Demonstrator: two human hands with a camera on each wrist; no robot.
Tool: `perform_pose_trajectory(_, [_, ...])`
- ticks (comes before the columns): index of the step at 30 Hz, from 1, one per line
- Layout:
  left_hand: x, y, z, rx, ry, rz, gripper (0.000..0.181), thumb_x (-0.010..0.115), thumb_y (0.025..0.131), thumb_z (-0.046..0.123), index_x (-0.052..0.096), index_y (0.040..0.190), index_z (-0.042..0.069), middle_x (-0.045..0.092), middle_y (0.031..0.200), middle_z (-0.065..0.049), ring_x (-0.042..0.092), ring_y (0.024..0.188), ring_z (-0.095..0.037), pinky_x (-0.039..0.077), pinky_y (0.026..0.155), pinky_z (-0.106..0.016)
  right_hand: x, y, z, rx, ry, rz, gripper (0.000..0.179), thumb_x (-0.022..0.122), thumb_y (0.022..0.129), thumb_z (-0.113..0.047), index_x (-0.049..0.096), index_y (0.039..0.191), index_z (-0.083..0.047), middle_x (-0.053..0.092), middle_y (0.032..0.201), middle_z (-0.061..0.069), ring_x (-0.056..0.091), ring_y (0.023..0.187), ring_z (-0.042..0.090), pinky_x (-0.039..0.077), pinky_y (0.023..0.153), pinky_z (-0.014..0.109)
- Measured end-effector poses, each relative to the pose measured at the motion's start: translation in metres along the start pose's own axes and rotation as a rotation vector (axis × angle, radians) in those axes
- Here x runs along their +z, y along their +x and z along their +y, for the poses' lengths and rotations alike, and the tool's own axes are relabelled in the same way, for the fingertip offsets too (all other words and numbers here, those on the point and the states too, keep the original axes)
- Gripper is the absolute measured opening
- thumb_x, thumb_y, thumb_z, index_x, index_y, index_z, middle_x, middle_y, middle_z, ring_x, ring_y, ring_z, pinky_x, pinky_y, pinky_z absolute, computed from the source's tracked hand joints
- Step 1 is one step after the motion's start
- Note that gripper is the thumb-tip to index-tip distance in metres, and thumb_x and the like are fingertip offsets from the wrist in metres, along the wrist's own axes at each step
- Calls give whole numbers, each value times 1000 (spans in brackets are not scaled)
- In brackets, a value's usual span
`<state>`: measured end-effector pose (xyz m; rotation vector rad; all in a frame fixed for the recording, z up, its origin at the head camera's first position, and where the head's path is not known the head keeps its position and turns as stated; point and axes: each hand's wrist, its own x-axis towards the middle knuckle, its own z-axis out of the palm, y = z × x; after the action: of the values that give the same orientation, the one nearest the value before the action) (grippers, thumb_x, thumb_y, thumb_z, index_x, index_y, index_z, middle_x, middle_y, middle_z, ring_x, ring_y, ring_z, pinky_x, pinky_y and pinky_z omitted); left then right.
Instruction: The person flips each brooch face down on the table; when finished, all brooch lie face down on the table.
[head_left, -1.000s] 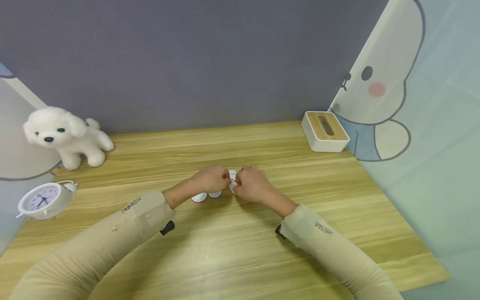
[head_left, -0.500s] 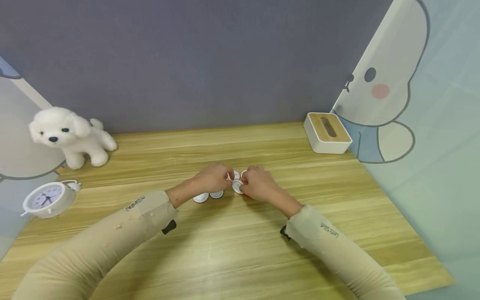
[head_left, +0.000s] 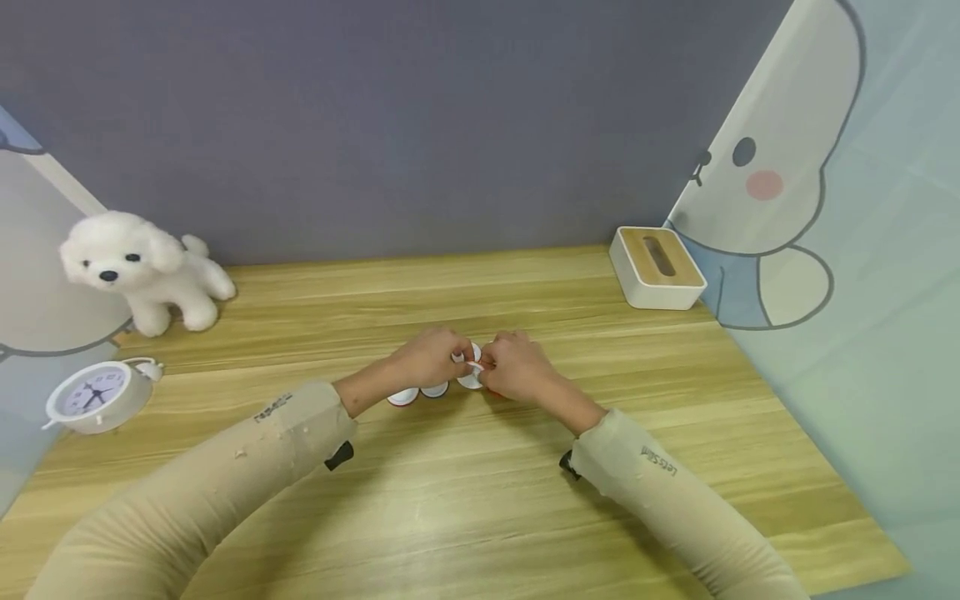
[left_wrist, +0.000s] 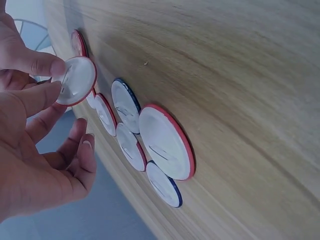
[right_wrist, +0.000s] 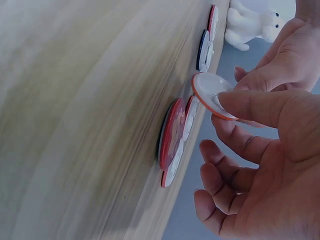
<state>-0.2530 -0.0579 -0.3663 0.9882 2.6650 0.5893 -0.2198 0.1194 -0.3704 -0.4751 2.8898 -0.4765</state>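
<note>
A round pin-back button badge (left_wrist: pixel 80 80) with a white back and red-orange rim is held off the table between both hands. My left hand (head_left: pixel 431 358) pinches its edge by the pin with thumb and finger. My right hand (head_left: pixel 517 367) pinches the same badge, thumb on the white back, other fingers loosely curled. Several more badges lie on the table close by, mostly white back up: a large red-rimmed badge (left_wrist: pixel 165 142), a blue-rimmed badge (left_wrist: pixel 125 105) and others. Near my right hand a red badge (right_wrist: pixel 172 135) lies face up, overlapping another. In the head view the hands hide most badges.
On the wooden table (head_left: pixel 450 500) a white plush dog (head_left: pixel 146 271) stands at the back left, with a white alarm clock (head_left: pixel 101 396) in front of it. A tissue box (head_left: pixel 658 267) with a wooden lid sits at the back right, against the grey partition (head_left: pixel 412 125).
The badge between the hands shows its white back more fully half a second ago and is now tilted nearer edge-on. The hands stay in nearly the same place; the head view shifts slightly.
</note>
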Motion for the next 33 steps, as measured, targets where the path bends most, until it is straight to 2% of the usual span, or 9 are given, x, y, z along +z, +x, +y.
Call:
perform_pose_trajectory(4, [0, -1, -2, 14, 9, 12, 11, 70, 93, 22, 77, 96, 14, 72, 96, -3, 57, 88, -19, 46, 74, -32, 0, 0, 1, 7, 12, 0, 24, 68, 90, -22, 61, 68, -18, 63, 99, 3, 52, 98, 28, 42, 80, 42])
perform_pose_trajectory(9, [0, -5, -5, 42, 37, 16, 15, 68, 94, 23, 78, 95, 11, 74, 92, -2, 59, 90, -20, 47, 82, -37, -1, 1, -1, 6, 40, 31, 12, 68, 89, -19, 67, 77, -17, 66, 102, 6, 52, 95, 28, 45, 81, 45])
perform_pose_trajectory(14, [0, -5, -4, 44, 86, 20, 18, 67, 96, 24, 78, 99, 10, 73, 101, -5, 61, 104, -26, 41, 101, -46, -2, 4, -2, 8, 36, 37, 7, 69, 90, -19, 71, 84, -15, 66, 104, 7, 52, 97, 29, 46, 81, 44])
perform_pose_trajectory(18, [1, -1, -4, 36, 120, 46, 13, 70, 94, 24, 75, 99, 13, 69, 112, -9, 56, 110, -28, 39, 99, -45, -4, 4, -1, -5, 38, 25, 7, 70, 90, -20, 71, 85, -17, 66, 104, 7, 52, 99, 30, 46, 83, 45])
perform_pose_trajectory(23, [2, 0, -8, 20, 78, 58, 9, 71, 93, 23, 75, 96, 16, 66, 113, -9, 53, 110, -28, 38, 97, -44, -5, 7, 2, -10, 37, 29, 8, 68, 90, -21, 70, 85, -16, 67, 104, 8, 55, 104, 34, 46, 86, 47])
perform_pose_trajectory(27, [-2, 1, -10, 7, 31, 56, 11, 71, 93, 23, 76, 98, 13, 68, 112, -9, 54, 114, -28, 34, 103, -47, -8, 7, 5, 24, 55, 18, 10, 68, 90, -22, 71, 83, -16, 67, 105, 7, 54, 102, 32, 45, 80, 42])
perform_pose_trajectory(30, [-2, 0, -11, -4, 31, 33, 13, 71, 93, 23, 76, 99, 12, 69, 116, -9, 55, 120, -29, 31, 108, -49, -9, 8, 4, 21, 68, 4, 10, 67, 89, -22, 71, 82, -16, 66, 103, 6, 51, 99, 30, 42, 76, 39])
perform_pose_trajectory(33, [-1, -1, -13, -26, 37, 7, 15, 71, 94, 25, 77, 99, 12, 68, 121, -11, 52, 124, -31, 31, 110, -50, -8, 10, 3, -2, 59, 9, 8, 67, 88, -19, 70, 81, -16, 66, 98, 4, 52, 97, 29, 42, 80, 40])
